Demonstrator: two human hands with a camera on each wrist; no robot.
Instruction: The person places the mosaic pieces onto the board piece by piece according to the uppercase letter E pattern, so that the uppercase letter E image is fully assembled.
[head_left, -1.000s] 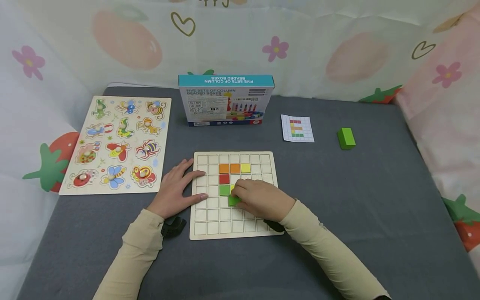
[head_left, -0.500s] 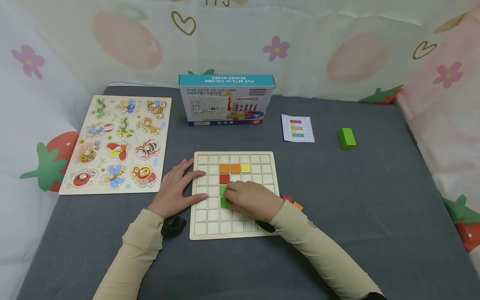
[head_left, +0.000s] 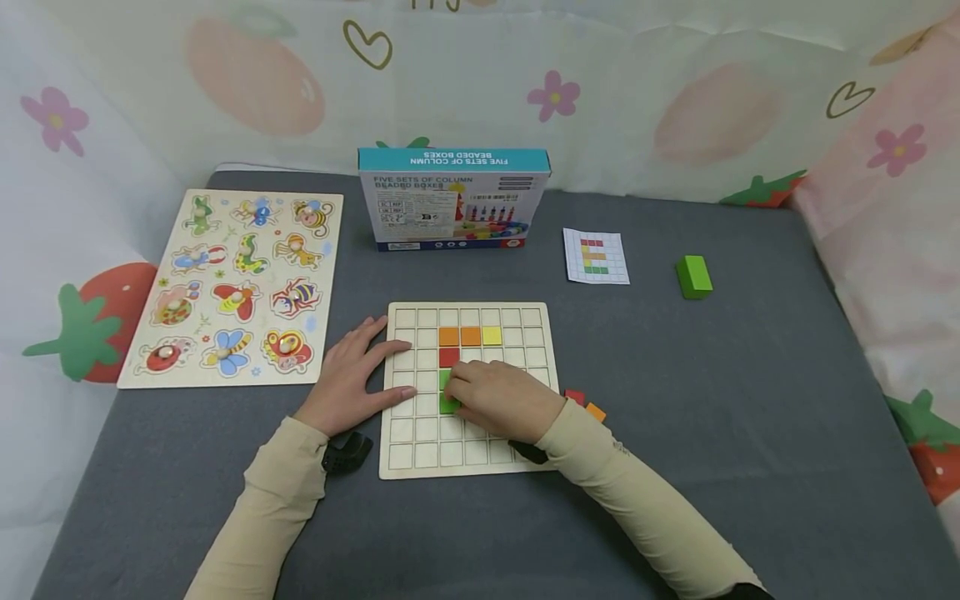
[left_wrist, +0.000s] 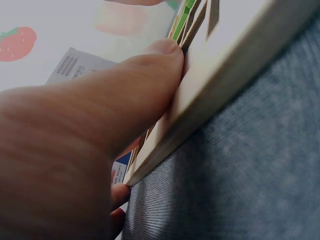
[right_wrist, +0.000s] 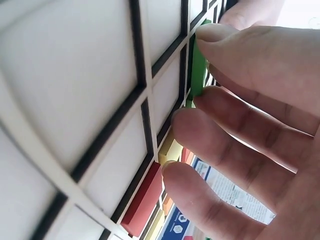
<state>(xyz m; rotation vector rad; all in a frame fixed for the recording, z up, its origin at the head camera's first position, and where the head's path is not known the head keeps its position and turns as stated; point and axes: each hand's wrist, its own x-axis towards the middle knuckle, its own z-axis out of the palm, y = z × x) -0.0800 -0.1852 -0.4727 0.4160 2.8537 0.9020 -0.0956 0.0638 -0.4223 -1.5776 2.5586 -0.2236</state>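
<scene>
My right hand point(head_left: 510, 400) pinches a green square tile point(head_left: 448, 405) between thumb and fingertips, right at a cell of the wooden grid board point(head_left: 420, 457). In the right wrist view this green tile point(right_wrist: 198, 67) stands between thumb and a finger, close against the grid's ribs. Directly above it on the board is another green tile point(head_left: 444, 378), partly covered by my fingers. Higher up sit a red tile point(head_left: 448, 357), two orange tiles point(head_left: 470, 337) and a yellow tile point(head_left: 492, 336). With fingers spread, my left hand point(head_left: 348, 379) rests on the board's left edge.
A red tile point(head_left: 574, 397) and an orange tile point(head_left: 596, 412) lie by my right sleeve. Behind the board stand a box point(head_left: 453, 204), a pattern card point(head_left: 596, 257) and a green block point(head_left: 693, 277). An insect puzzle board point(head_left: 232, 292) lies at the left.
My right hand has moved left with the green tile, into line below the other green tile. The red and orange tiles by the sleeve have come into view. The left hand stays put.
</scene>
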